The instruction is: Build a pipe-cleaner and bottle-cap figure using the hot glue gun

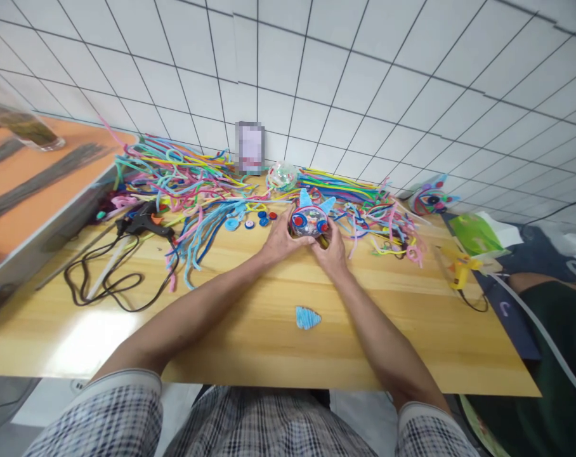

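Between my two hands is a clear ball [311, 216] decorated with pipe cleaners, with two blue pointed ears on top and red-and-blue round eyes in front. My left hand [282, 240] is wrapped round its left side, and my right hand [332, 249] grips its right side. The fingers behind the ball are partly hidden. Nearer to me, a light-blue pipe-cleaner triangle [307, 317] lies on the wooden table [250, 336]. Just left of my left hand lie several blue and red round discs [263, 220]. Behind the held ball sits another clear ball [282, 176] with coloured bits.
Pipe cleaners [174, 168] are heaped along the tiled wall. A black glue gun [145, 219] with a looping cord lies left; a yellow glue gun [460, 271] stands right. A decorated ball [428, 195] sits at the far right corner. Another person's dark clothing [549, 330] shows at right.
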Demonstrator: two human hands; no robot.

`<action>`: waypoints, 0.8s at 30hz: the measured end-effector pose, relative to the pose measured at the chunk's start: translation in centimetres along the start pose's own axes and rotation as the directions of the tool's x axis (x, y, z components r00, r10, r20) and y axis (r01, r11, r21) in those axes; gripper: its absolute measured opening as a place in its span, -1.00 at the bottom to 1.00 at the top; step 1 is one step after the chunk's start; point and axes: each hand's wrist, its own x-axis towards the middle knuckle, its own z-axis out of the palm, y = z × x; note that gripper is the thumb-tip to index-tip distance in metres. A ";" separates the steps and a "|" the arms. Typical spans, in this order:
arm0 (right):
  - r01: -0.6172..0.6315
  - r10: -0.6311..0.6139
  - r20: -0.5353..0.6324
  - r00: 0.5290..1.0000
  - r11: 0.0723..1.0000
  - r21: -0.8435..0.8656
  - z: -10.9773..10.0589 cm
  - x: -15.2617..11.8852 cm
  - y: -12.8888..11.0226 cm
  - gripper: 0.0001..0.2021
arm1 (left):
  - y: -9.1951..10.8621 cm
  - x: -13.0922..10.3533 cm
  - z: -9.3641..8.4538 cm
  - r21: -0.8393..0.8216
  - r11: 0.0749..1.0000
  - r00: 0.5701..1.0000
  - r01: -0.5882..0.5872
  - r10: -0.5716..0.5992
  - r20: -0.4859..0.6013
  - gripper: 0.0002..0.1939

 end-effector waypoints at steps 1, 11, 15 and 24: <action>-0.002 0.002 0.003 1.000 1.000 0.000 0.0 -0.1 0.0 -0.16 | 0.1 0.2 0.1 0.020 1.000 1.000 0.004 -0.004 0.006 0.05; 0.247 -0.306 -0.133 0.943 0.908 -0.337 -5.7 1.9 -4.8 -0.64 | 0.0 0.4 1.3 0.149 0.988 0.995 -0.042 0.054 -0.081 -0.10; 0.402 -0.393 0.130 0.910 0.761 -0.509 -7.0 6.5 -8.0 -0.83 | -0.2 0.4 1.7 0.174 0.983 0.992 -0.052 0.071 -0.102 -0.07; 0.539 -0.290 0.462 0.838 0.569 -0.621 -4.4 10.5 -8.4 -0.87 | 0.0 0.4 2.1 0.167 0.985 0.993 -0.033 0.051 -0.106 -0.07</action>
